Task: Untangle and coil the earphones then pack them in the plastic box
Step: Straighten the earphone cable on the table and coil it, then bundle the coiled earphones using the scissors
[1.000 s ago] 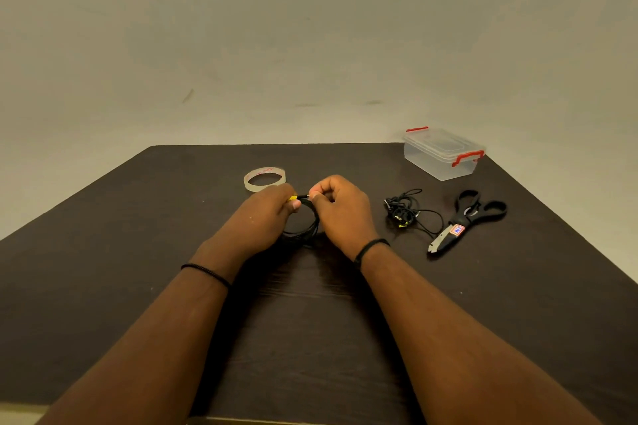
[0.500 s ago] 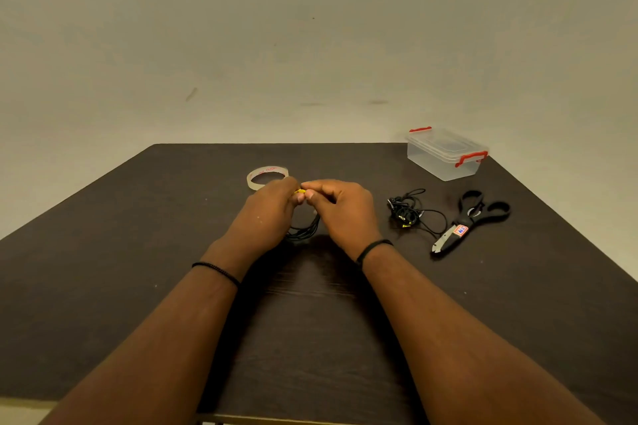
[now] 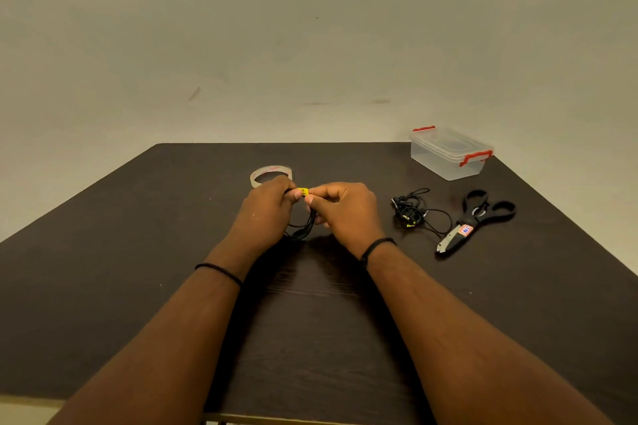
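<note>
Both hands meet over the middle of the dark table (image 3: 103, 269). My left hand (image 3: 266, 214) and my right hand (image 3: 345, 210) together pinch a small yellow piece (image 3: 303, 191) at the top of a black coiled earphone cable (image 3: 303, 228), whose loops hang between the palms. A second pair of black earphones (image 3: 411, 212) lies tangled on the table to the right, apart from my hands. The clear plastic box (image 3: 448, 155) with red clips stands closed at the far right.
A roll of clear tape (image 3: 271, 174) lies just beyond my left hand. Black-handled scissors (image 3: 473, 217) lie right of the tangled earphones. The table's front edge runs along the bottom of the view; a plain wall stands behind.
My hands have closed together at the top of the coil. The yellow piece now shows between my fingertips, and the loops hang narrower between the palms.
</note>
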